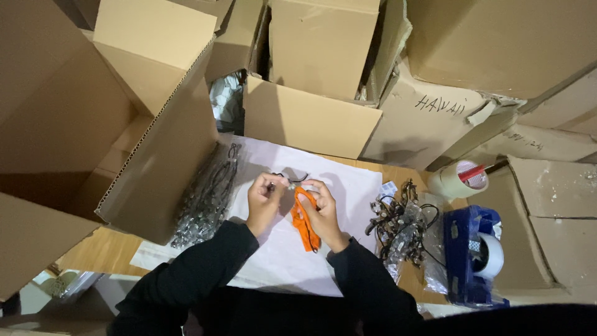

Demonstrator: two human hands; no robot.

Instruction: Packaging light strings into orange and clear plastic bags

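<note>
My left hand (264, 200) and my right hand (320, 208) meet over a white paper sheet (348, 186) on the wooden table. Both pinch a small black cord with a metal piece (290, 182) between the fingertips. An orange strap (304, 225) hangs from my right hand down past the wrist. Both arms wear black sleeves.
A pile of clear-bagged black cords (205, 196) lies left of the paper, a loose tangle of black cords (401, 224) to the right. A tape roll (459, 179) and a blue tape dispenser (476, 252) sit further right. Cardboard boxes (311, 118) wall the table in.
</note>
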